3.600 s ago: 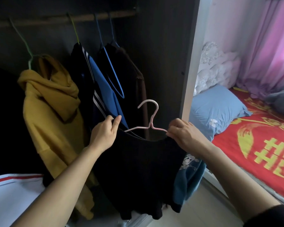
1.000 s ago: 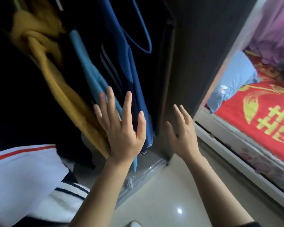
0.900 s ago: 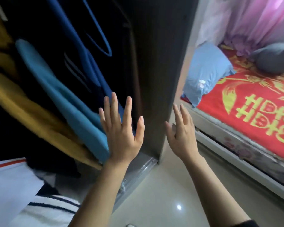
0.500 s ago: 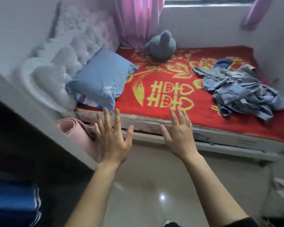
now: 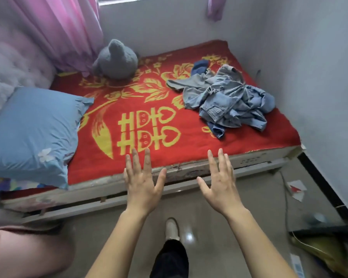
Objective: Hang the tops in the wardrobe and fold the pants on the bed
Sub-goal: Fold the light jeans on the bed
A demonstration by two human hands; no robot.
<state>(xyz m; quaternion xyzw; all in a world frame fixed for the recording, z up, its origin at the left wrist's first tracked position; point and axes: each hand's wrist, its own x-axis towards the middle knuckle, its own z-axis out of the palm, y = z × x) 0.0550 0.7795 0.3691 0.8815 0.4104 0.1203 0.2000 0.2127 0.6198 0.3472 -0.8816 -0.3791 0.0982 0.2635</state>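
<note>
A crumpled heap of light blue denim clothes (image 5: pixel 229 101) lies on the far right part of the bed (image 5: pixel 129 121), which is covered by a red blanket with yellow patterns. A darker blue garment (image 5: pixel 199 67) pokes out behind the heap. My left hand (image 5: pixel 143 177) and my right hand (image 5: pixel 219 179) are both held out over the bed's near edge, fingers spread and straight, holding nothing. Both hands are well short of the denim heap. The wardrobe is out of view.
A blue pillow (image 5: pixel 32 133) lies at the bed's left end and a grey plush toy (image 5: pixel 117 61) sits at the back by the pink curtain (image 5: pixel 64 31). A pink rolled mat (image 5: pixel 24 251) is at bottom left. Walls close off the right side; clutter lies on the floor at right (image 5: pixel 319 247).
The view has swung from the wardrobe, where a black top on a pink hanger was in my hands, round to the bed. Both hands now hold nothing and stay spread in front.
</note>
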